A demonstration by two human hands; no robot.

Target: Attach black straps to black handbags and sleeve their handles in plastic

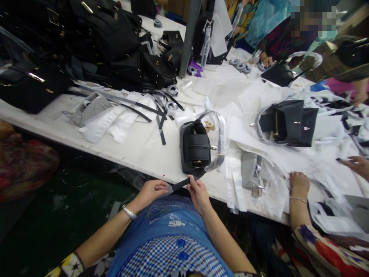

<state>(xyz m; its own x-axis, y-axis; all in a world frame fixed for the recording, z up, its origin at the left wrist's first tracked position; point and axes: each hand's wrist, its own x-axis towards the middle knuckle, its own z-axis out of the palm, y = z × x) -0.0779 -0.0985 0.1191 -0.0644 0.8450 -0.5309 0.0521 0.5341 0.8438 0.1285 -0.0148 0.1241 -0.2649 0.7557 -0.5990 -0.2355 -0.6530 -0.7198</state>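
Note:
In front of my body a flat black strap [181, 185] runs between my two hands, just off the table's edge. My right hand [198, 194] pinches it between thumb and fingers. My left hand [152, 193] is closed at the strap's other end, where a bit of clear film shows at the fingertips. Just beyond stands a small black handbag [196, 148] with gold hardware. Its handle [221, 134], wrapped in clear plastic, loops out to the right. Whether the strap is joined to this bag I cannot tell.
Black bags [112, 42] are heaped at the back left, near a grey post [189, 38]. Loose black straps [162, 129] and a grey tape dispenser [93, 107] lie on the white table [138, 154]. Another bag [300, 123] and a co-worker's hand [299, 186] are at right.

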